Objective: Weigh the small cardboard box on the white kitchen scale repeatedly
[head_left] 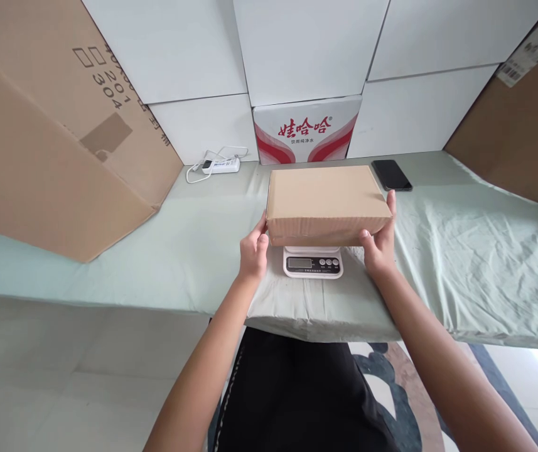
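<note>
A closed brown cardboard box (328, 202) lies flat on top of a small white kitchen scale (312, 262), near the middle of a table covered with a pale green cloth (461, 251). The left hand (253, 251) grasps the box at its near left corner, at 9 o'clock from the scale. The right hand (380, 245) grasps the right end, at 3 o'clock, fingers along the side. A black phone (392, 174) lies at 1 o'clock from the box, just beside it. A white power strip (221, 166) lies at 10 o'clock, well apart.
</note>
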Motion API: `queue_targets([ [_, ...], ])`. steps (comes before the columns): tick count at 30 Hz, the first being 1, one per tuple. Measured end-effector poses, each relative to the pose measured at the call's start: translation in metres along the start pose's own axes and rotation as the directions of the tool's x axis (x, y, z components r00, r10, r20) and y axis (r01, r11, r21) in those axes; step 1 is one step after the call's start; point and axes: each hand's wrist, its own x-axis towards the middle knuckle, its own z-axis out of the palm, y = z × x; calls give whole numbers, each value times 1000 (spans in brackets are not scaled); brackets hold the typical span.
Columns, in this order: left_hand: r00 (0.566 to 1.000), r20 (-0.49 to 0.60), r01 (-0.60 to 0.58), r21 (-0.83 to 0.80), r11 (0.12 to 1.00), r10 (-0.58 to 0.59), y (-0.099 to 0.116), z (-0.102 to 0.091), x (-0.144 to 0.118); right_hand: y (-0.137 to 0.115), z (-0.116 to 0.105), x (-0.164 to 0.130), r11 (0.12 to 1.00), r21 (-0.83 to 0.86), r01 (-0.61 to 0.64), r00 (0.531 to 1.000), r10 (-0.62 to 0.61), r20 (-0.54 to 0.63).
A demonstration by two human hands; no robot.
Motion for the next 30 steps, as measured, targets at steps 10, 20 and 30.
queue_targets([
  [10,999,30,-25,-51,998,26,10,0,4,-23,-4,5,997,56,45,999,-46,11],
  [20,999,-22,-45,-155,987,42,-9,21,111,-6,37,109,978,145,153,988,-147,-50],
  [30,990,-72,107,-148,983,-119,-59,33,104,39,61,98,989,143,28,999,-23,-35],
])
